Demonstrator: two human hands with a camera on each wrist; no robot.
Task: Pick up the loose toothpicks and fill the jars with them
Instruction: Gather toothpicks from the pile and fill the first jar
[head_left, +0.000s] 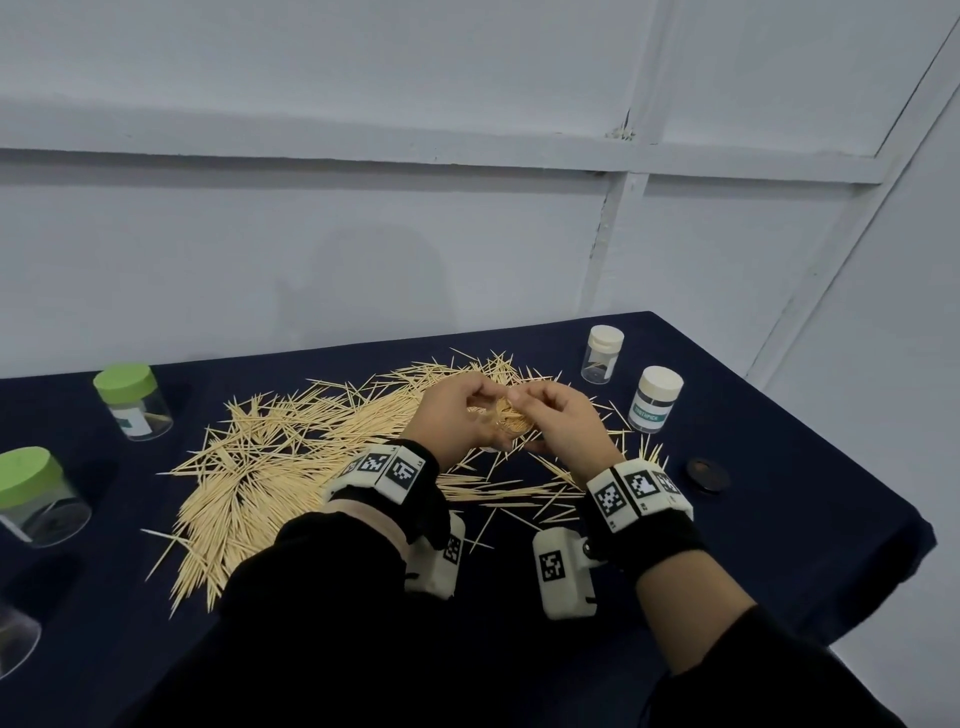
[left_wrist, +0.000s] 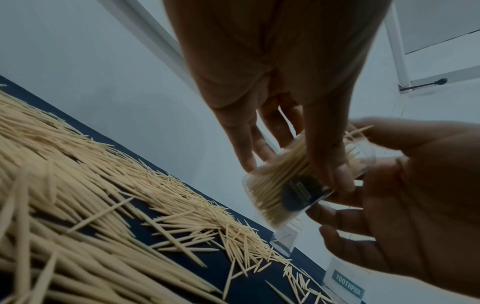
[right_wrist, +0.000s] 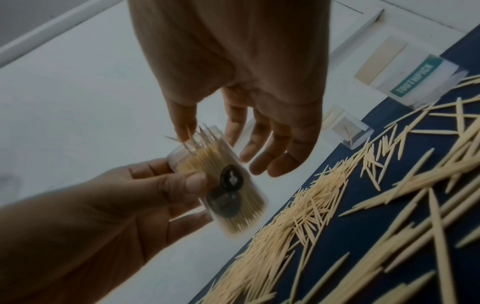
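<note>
From the head view, both hands meet over the middle of the worktop, above the spread of loose toothpicks.

Left wrist view: the left hand grips a clear plastic jar, thumb across its wall, packed with thin wooden picks lying along its length.

Right wrist view: the right hand is loose, fingertips at the jar's open mouth, nudging stray sharp tips in, I'd guess.
</note>
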